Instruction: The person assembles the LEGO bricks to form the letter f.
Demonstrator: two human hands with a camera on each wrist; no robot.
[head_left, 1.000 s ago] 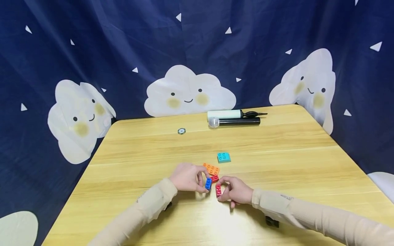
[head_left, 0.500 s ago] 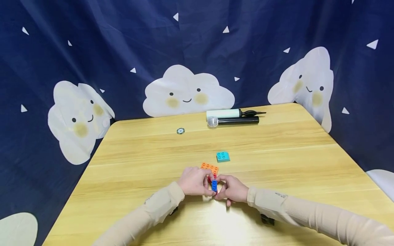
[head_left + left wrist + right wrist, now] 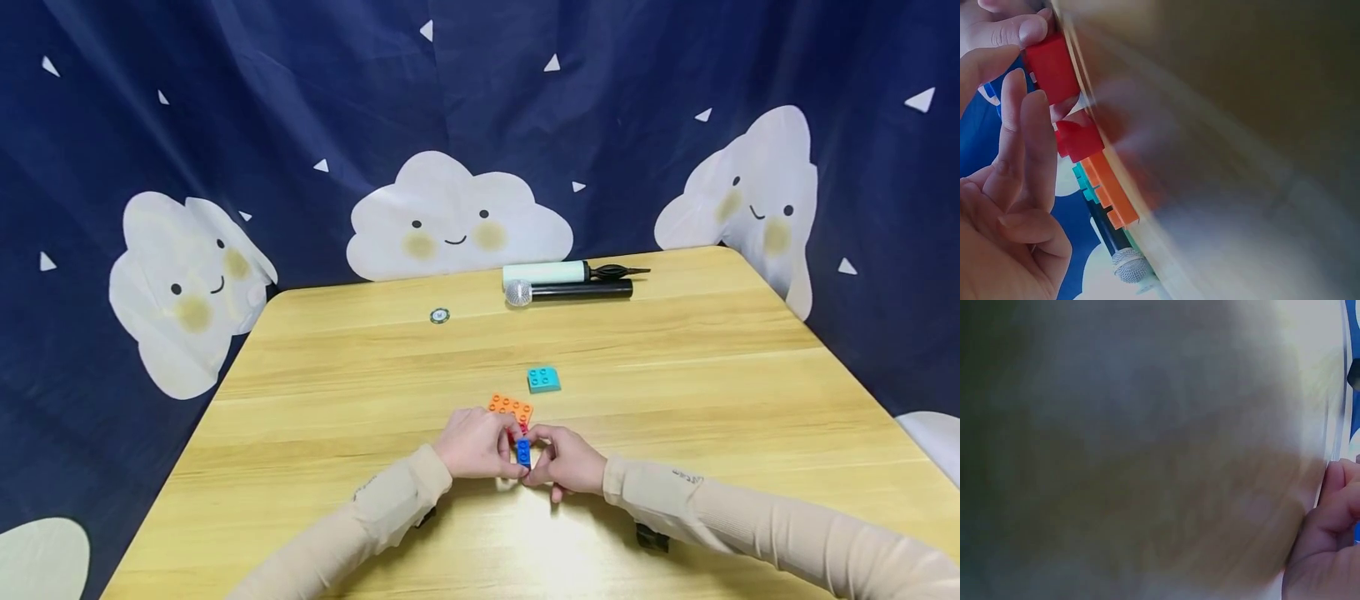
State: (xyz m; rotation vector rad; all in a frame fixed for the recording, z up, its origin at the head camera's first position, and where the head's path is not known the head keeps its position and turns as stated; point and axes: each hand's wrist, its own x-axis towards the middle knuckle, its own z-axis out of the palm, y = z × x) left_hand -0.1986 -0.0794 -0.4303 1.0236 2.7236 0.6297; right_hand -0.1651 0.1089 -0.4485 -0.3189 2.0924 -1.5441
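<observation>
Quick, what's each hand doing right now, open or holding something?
Left hand: closed, pinching the blue block.
Right hand: closed, pinching the red block under the blue one.

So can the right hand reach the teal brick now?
Probably yes: nothing visible stands between the right hand and the teal brick, though it would likely first have to release the red brick it pinches.
</observation>
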